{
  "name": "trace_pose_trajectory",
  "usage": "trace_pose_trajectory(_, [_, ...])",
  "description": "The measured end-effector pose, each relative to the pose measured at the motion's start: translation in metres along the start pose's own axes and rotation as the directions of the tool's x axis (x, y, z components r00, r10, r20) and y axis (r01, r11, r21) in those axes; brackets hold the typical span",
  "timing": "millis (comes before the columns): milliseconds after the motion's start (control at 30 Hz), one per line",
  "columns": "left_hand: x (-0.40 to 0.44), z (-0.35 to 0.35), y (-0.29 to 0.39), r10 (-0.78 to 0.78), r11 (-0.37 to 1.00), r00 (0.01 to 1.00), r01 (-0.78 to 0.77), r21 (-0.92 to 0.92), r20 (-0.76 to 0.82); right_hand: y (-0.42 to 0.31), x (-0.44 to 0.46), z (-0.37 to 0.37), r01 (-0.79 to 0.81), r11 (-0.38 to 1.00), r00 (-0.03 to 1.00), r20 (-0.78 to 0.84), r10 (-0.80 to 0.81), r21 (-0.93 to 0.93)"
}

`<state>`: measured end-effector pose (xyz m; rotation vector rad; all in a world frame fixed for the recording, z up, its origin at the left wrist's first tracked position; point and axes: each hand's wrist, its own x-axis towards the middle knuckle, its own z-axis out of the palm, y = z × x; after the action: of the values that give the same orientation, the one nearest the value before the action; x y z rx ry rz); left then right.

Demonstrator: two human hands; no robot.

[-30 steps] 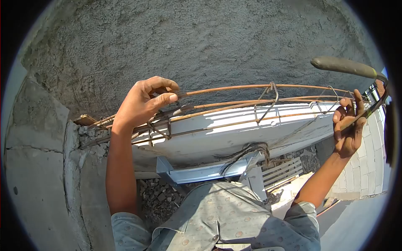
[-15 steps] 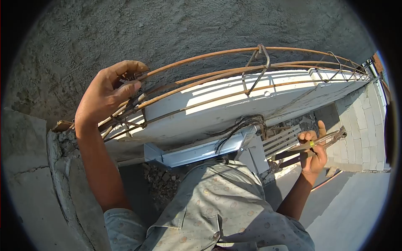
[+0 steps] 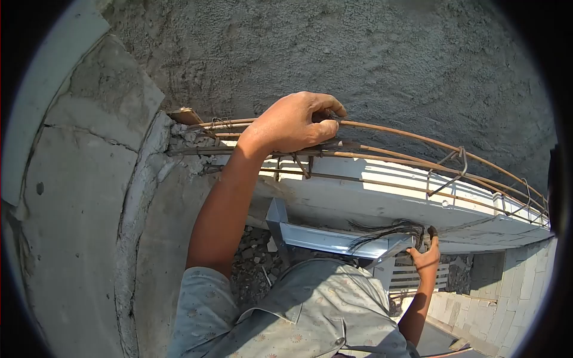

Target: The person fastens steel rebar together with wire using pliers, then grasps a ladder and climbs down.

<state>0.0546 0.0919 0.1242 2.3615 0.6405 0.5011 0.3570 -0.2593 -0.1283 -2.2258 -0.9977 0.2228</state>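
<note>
My left hand (image 3: 298, 122) is closed around the upper rusty rebar (image 3: 394, 132) of a long reinforcement cage, thumb and fingers near a joint in the bars. What lies under its palm is hidden. Lower right, my right hand (image 3: 425, 258) is closed beside a bundle of black tie wire (image 3: 388, 229). A dark end of the pincers (image 3: 431, 231) shows at its fingertips; most of the tool is hidden. The wire drapes over a shiny metal channel (image 3: 334, 237) in front of my body.
The cage runs along a white block wall (image 3: 358, 194), with bent stirrups (image 3: 459, 170) around its bars. Rough grey plaster (image 3: 418, 65) rises behind. At left is a cracked concrete surface (image 3: 83, 185). Rubble (image 3: 253, 256) lies below, near a slatted white piece (image 3: 421, 275).
The view has swung left. My right hand has moved in from the right to the tie wire, and the pincers are now mostly hidden. My left hand stays at the bars.
</note>
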Motion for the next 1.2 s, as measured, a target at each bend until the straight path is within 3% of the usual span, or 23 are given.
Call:
trace_pose_trajectory(100, [-0.002,0.000,-0.002,0.012,0.995,0.998,-0.007,0.098,-0.055,0.016,0.010,0.026,0.012,0.987,0.998,-0.063,-0.002,0.157])
trace_pose_trajectory(167, [-0.005,0.004,0.000,-0.029,0.983,0.995,0.045,0.176,-0.091,0.053,0.020,0.038,-0.116,0.987,0.992,0.037,0.121,-0.113])
trace_pose_trajectory(233, [-0.011,0.008,0.006,-0.093,0.960,0.985,0.128,0.250,-0.145,0.058,0.024,0.037,-0.116,0.988,0.991,0.056,0.121,-0.099])
trace_pose_trajectory(300, [-0.012,0.013,0.001,-0.067,0.968,0.976,0.113,0.225,-0.205,0.055,0.022,0.029,0.000,0.977,1.000,0.005,-0.001,0.213])
trace_pose_trajectory(333, [-0.013,0.012,0.002,-0.072,0.969,0.976,0.117,0.218,-0.206,0.028,0.016,0.020,0.122,0.951,0.990,-0.108,-0.094,0.286])
trace_pose_trajectory(400, [-0.014,0.012,0.005,-0.066,0.969,0.973,0.115,0.217,-0.222,0.007,0.004,0.000,0.167,0.958,0.977,-0.172,-0.128,0.235])
trace_pose_trajectory(533, [-0.017,0.016,0.006,-0.047,0.974,0.957,0.107,0.199,-0.286,-0.037,-0.016,-0.020,0.221,0.897,0.975,-0.110,-0.194,0.384])
trace_pose_trajectory(633, [-0.017,0.018,0.005,-0.039,0.977,0.939,0.107,0.183,-0.342,-0.096,-0.035,-0.020,0.182,0.958,0.982,0.017,-0.190,0.224])
trace_pose_trajectory(667, [-0.018,0.018,0.006,-0.036,0.976,0.935,0.109,0.190,-0.354,-0.105,-0.037,-0.011,0.215,0.945,0.975,-0.005,-0.221,0.247])
trace_pose_trajectory(700, [-0.019,0.019,0.007,-0.039,0.976,0.931,0.114,0.188,-0.362,-0.115,-0.040,0.002,0.124,0.945,0.992,-0.024,-0.122,0.304])
trace_pose_trajectory(767, [-0.022,0.022,0.009,-0.049,0.976,0.932,0.121,0.182,-0.359,-0.118,-0.040,0.017,0.261,0.951,0.965,-0.018,-0.262,0.165])
trace_pose_trajectory(967, [-0.018,0.020,0.003,-0.015,0.994,0.942,0.052,0.100,-0.336,-0.119,-0.039,0.045,0.081,0.945,0.993,0.061,-0.105,0.318])
trace_pose_trajectory(1100, [-0.019,0.019,0.005,-0.040,0.997,0.948,0.061,0.056,-0.317,-0.084,-0.051,0.076,-0.152,0.935,0.976,0.200,0.090,0.319])
trace_pose_trajectory(1200, [-0.020,0.019,0.011,-0.054,0.995,0.945,0.078,0.063,-0.322,-0.067,-0.070,0.099,-0.149,0.974,0.975,0.187,0.116,0.173])
